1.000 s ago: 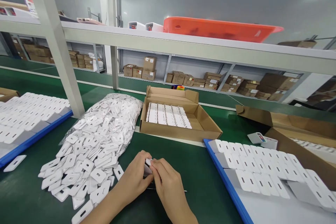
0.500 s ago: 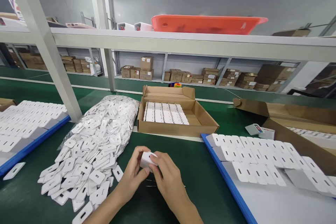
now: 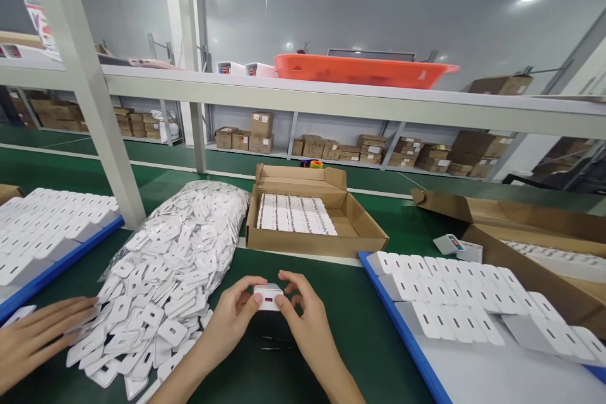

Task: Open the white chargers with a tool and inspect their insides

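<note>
**Small white block pinched between both hands, low over the worktop**

Small white block (image 3: 267,297), red-marked face toward the camera, held just above the green worktop (image 3: 362,328), front and centre. Pinched from both ends: left hand (image 3: 227,322) closed on its left side with thumb and fingertips, right hand (image 3: 305,319) likewise on its right, each grip pressed against the block.

Better, by the look of it, to keep the pinch out at the edges, leaving the marked face unblocked, and to hold the block level.

Just left, a heap of white slotted cards (image 3: 175,265) spilling from a clear bag, with another person's hand (image 3: 38,338) at its near edge. Behind, an open cardboard box (image 3: 312,241) with rows of parts inside. To the right, a blue-edged tray (image 3: 404,328) of white pieces, close beside the right forearm.

Open room only in the bare green strip between heap and tray, with a thin dark tool (image 3: 277,344) lying there under the hands.
</note>
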Tool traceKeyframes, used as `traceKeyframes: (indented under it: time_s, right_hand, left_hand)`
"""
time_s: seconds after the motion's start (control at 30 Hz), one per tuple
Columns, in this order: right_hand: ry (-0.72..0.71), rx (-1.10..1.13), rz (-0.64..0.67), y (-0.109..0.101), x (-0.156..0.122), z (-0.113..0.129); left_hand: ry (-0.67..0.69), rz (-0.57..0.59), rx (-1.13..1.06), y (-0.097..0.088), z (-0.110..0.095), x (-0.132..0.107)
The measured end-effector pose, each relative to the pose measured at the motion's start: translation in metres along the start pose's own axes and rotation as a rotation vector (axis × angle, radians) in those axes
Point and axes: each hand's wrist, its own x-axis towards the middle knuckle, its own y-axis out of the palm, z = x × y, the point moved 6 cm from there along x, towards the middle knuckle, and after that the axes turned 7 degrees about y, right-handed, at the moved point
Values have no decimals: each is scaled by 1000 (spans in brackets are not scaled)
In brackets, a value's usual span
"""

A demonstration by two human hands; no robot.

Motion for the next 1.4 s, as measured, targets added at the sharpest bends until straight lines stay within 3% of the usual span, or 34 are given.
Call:
traceKeyframes:
  time_s: [0.07, 0.13, 0.4, 0.57, 0.7, 0.87, 0.93, 1.03, 1.13, 1.27, 1.4]
  right_hand:
    - [185, 188, 133, 10, 1, -12]
    - [248, 290, 205, 18, 0, -15]
    - [303, 283, 172, 20, -1, -23]
    - [332, 215, 142, 18, 3, -24]
    - [298, 40, 116, -4, -3, -15]
    - [29, -798, 138, -13, -41, -22]
    - [-56, -975, 82, -13, -54, -27]
    - [-66, -917, -50, -24, -61, -19]
    - [-82, -818, -111, -32, -58, 6]
    - [-163, -917, -102, -23, -51, 35]
    - [-121, -1045, -40, -10, -44, 37]
  left_hand:
    - [8, -12, 15, -2, 0, 0]
    - [-10, -9, 5, -3, 2, 0]
    - [-204, 9, -131, -3, 28, 2]
    - [-237, -47, -236, 2, 33, 0]
    - [-232, -89, -271, 6, 31, 2]
    - [-268, -161, -294, -2, 38, 3]
    - [-288, -187, -306, -6, 44, 4]
    - [-306, -211, -313, -11, 53, 6]
    - [-300, -233, -294, -12, 57, 6]
    - [-246, -238, -239, -9, 51, 4]
    - [-187, -225, -171, -6, 40, 3]
